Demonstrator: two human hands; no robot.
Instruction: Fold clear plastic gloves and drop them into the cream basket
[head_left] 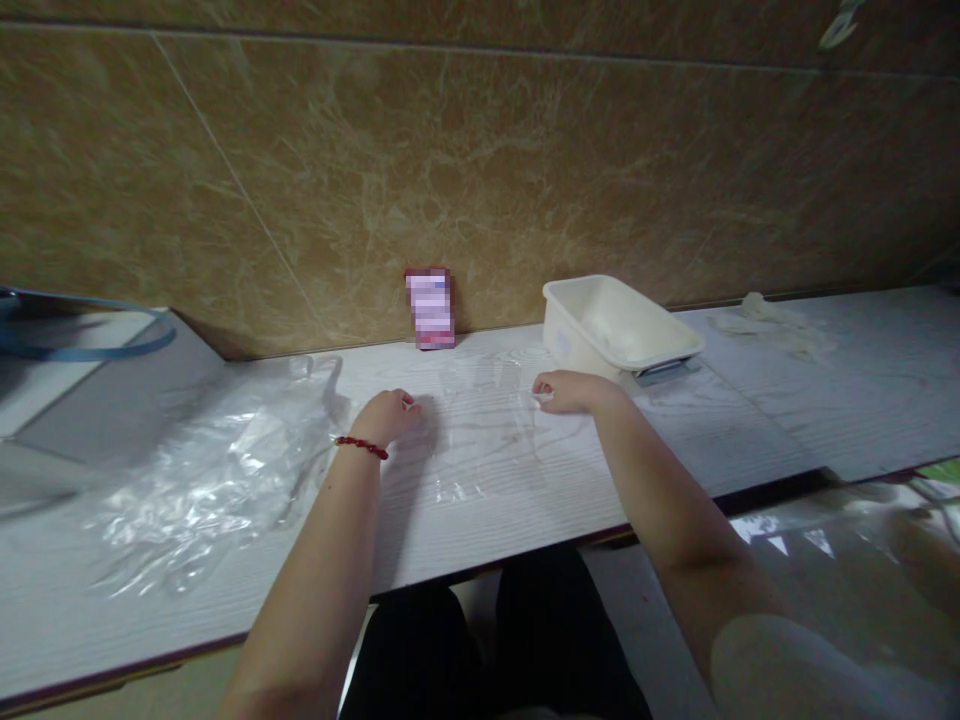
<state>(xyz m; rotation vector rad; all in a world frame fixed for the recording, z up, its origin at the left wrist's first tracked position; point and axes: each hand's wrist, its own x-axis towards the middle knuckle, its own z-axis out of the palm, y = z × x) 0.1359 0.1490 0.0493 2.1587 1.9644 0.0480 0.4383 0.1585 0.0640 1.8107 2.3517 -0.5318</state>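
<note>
A clear plastic bag [480, 420] lies flat on the white table [750, 430] between my hands. My left hand [390, 415], with a red bead bracelet at the wrist, rests at the bag's left edge with fingers curled. My right hand [566, 392] pinches the bag's upper right edge, fingers closed on the film. Both forearms reach in from the near edge of the table.
A crumpled heap of clear plastic bags [225, 470] lies to the left. A cream plastic tub [619, 325] stands on a small scale at the right by the brown tiled wall. A small pink card [430, 308] leans on the wall. Pale gloves [776, 325] lie far right.
</note>
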